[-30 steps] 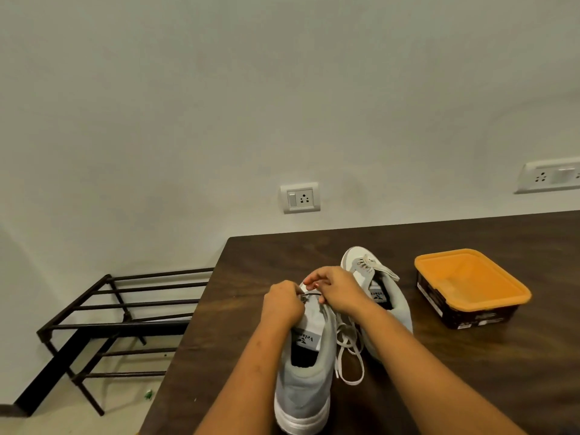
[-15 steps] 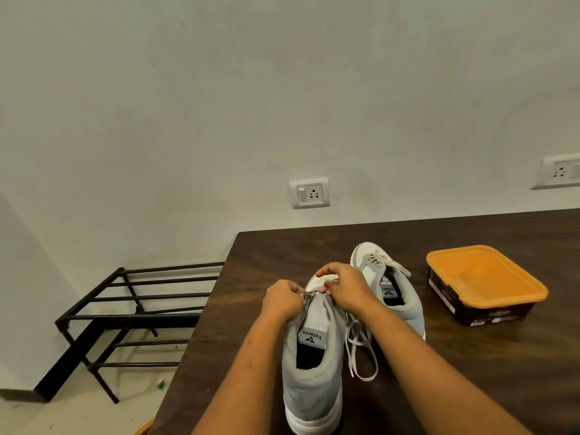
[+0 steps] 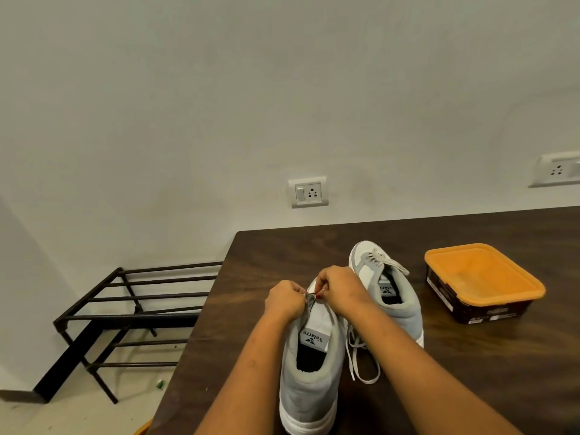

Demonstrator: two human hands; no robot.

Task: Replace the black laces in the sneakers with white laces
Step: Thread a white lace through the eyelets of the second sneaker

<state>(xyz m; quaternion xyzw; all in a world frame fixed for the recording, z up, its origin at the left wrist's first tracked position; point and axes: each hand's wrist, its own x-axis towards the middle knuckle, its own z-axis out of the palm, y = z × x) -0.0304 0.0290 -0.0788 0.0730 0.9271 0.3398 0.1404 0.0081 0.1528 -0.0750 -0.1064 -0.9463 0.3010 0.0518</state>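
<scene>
Fingers (image 3: 298, 292) of the left hand (image 3: 284, 298) and right hand (image 3: 339, 285) are curled tight, pinching the near sneaker (image 3: 309, 387) at its front eyelets; any lace there is too small to see. It stands on the bench (image 3: 470, 372) beside the far sneaker (image 3: 398, 309), with a white lace (image 3: 356, 340) trailing between them.

Sneakers: two stood on the desk (image 3: 470, 372), a near sneaker (image 3: 309, 381) and a far sneaker (image 3: 398, 309).
Hands: two were in view, the left hand (image 3: 284, 299) and the right hand (image 3: 340, 285), each pinching at the near sneaker's top.
White laces: two showed, one threaded lace (image 3: 381, 259) on the far sneaker and one trailing lace (image 3: 361, 359) between the pair.
Tubs: one, an orange-lidded tub (image 3: 483, 282).
Wall sockets: two, a middle socket (image 3: 308, 192) and a right socket (image 3: 557, 169).
Racks: one metal rack (image 3: 125, 315).
Desks: one.
Green scraps: one green scrap (image 3: 160, 384) lay on the floor.
</scene>
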